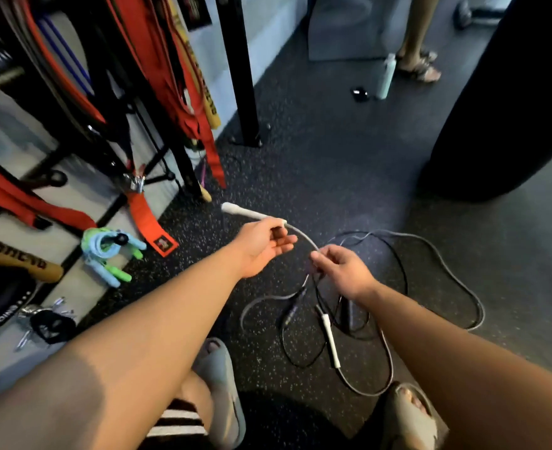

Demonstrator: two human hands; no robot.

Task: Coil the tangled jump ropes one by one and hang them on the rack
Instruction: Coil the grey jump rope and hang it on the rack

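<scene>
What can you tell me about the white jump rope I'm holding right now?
The white jump rope has a pale grey cord and slim white handles. The left hand pinches one handle near its cord end, tip pointing up-left. The right hand holds the cord further along. The rest loops on the dark speckled floor, tangled with black ropes; the second white handle lies there.

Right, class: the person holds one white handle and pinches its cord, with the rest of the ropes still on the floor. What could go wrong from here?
1. The grey cord runs from the right hand into the tangled pile, where it crosses black cords; pulling may tighten a knot.
2. The other white handle lies in that pile and may drag along.
3. Loops lie close to the sandalled right foot; stepping could snag them.
</scene>
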